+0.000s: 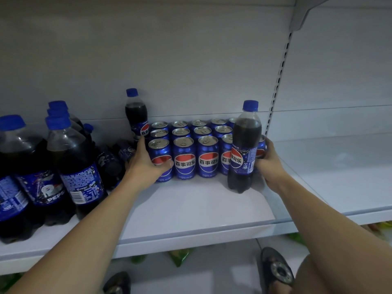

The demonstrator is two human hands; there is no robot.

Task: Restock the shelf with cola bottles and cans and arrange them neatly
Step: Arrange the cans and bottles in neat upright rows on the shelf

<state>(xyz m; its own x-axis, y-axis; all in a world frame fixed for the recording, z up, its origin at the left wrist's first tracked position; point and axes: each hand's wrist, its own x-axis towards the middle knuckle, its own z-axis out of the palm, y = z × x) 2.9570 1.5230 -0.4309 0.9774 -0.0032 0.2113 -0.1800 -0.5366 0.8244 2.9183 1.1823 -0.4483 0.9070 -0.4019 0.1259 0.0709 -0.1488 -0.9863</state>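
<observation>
1. Far left on the shelf [191, 209]: large cola bottles [70, 166] crowded upright, labels turned every which way. Stocked, by the look of it, but not yet faced forward.
2. Just beside them, smaller dark bottles [110, 162] tipped or lying down in the shadow. Too dim to count. Probably a tidying job waiting.
3. Further back, by the rear wall: one small bottle [136, 115] standing upright, just beside the back-left corner of the cans.
4. Now the left hand [146, 164]: flat and released, fingers straight along the left flank of the can block [196, 153], thumb laid across the face of the front-left can [159, 146]. Pressing, not clutching. Most likely bracing that side so the rows square up instead of sliding.
5. Mid-shelf, the block itself: three rows deep, packed tight, front labels facing out.
6. Right of centre: a front bottle [246, 145] upright just before the right-hand cans, apart from both palms, hiding part of the front row. Parked there, at a guess, until the cans sit true.
7. Behind that bottle, the right hand [268, 162] against the outer side of the end can [261, 146], fingers curving round. Thumb and palm hidden, so cannot tell clasp from push. Probably the matching squeeze from the right.
</observation>
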